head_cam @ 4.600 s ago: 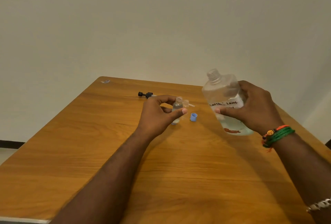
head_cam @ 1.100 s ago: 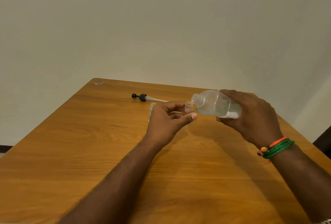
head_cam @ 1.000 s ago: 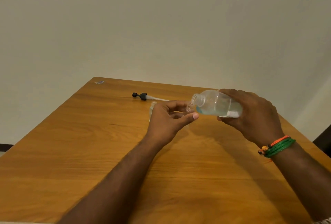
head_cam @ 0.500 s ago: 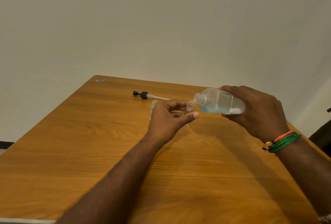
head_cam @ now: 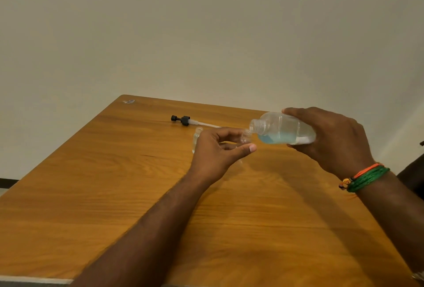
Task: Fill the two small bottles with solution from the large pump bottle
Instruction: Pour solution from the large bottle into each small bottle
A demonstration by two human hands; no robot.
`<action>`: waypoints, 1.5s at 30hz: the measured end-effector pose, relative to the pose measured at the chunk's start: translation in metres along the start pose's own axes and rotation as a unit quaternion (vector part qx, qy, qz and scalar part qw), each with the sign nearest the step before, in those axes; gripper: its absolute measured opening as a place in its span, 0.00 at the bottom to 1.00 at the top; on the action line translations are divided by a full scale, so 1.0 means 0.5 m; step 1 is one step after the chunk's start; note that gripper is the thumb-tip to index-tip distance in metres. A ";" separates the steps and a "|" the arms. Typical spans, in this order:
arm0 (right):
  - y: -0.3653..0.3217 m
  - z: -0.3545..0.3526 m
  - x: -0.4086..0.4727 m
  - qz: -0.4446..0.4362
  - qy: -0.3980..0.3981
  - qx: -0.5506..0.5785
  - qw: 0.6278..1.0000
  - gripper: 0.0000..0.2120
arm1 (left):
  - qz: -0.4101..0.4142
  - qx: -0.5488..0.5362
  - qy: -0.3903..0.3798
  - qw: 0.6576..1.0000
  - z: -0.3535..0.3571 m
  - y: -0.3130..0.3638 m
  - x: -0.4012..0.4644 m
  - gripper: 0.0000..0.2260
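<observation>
Tipped further now, large bottle (head_cam: pixel 283 131) in right hand (head_cam: pixel 330 140) meets second small bottle (head_cam: pixel 246 136), pinched by left hand (head_cam: pixel 215 151); first small bottle (head_cam: pixel 197 136) apparently filled.

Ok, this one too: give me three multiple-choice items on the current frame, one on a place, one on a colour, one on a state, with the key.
1. Where does the pump lie?
A. On the table, beyond the left hand
B. Screwed on the large bottle
C. In the right hand

2. What colour does the liquid in the large bottle look?
A. Red
B. Pale blue
C. Yellow

3. How is the large bottle held?
A. Upright on the table
C. Upside down above the pump
B. Tipped on its side, mouth toward the small bottle

Key: 1 A, the pump lies by itself on the wood. 2 B, a blue pool shows in the bottle's lower side. 3 B, the right hand grips it sideways, its open mouth next to the small bottle that the left hand holds.
</observation>
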State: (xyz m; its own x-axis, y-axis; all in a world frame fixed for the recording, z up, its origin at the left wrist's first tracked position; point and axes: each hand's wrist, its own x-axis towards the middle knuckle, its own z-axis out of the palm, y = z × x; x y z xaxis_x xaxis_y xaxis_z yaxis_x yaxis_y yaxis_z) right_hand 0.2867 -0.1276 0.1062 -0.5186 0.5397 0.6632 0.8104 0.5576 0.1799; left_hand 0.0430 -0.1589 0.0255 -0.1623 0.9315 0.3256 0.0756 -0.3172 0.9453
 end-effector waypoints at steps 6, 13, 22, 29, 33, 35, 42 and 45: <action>-0.001 -0.002 0.003 -0.008 0.003 -0.006 1.000 0.32 | 0.002 -0.001 0.000 1.000 0.000 0.001 -0.002 0.16; 0.002 -0.006 0.006 -0.015 0.004 -0.008 1.000 0.31 | 0.001 -0.005 -0.001 1.000 0.001 0.001 -0.003 0.16; 0.000 -0.009 0.009 -0.018 0.003 -0.019 1.000 0.31 | 0.006 -0.005 -0.002 1.000 0.000 0.003 -0.003 0.16; 0.000 -0.010 0.012 -0.021 0.006 -0.026 0.999 0.31 | 0.005 -0.006 -0.004 1.000 0.000 0.001 -0.002 0.16; 0.001 -0.010 0.013 -0.022 0.004 -0.026 0.999 0.31 | 0.008 -0.008 -0.001 1.000 0.000 0.001 -0.002 0.16; 0.002 -0.010 0.013 -0.023 0.004 -0.029 0.999 0.31 | 0.006 -0.008 -0.001 1.000 0.001 0.002 -0.002 0.15; 0.002 -0.011 0.015 -0.025 0.001 -0.025 0.999 0.31 | 0.001 -0.011 -0.002 1.000 -0.001 0.004 -0.003 0.15; 0.002 -0.011 0.016 -0.029 -0.001 -0.024 0.999 0.31 | -0.001 -0.016 -0.002 1.000 -0.002 0.004 -0.003 0.15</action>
State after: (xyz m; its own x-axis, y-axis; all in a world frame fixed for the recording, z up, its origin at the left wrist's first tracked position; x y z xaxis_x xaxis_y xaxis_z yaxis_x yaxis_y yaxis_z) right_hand 0.2848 -0.1260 0.1157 -0.5647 0.5085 0.6501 0.7916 0.5565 0.2524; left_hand 0.0425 -0.1612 0.0270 -0.1594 0.9325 0.3242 0.0441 -0.3214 0.9459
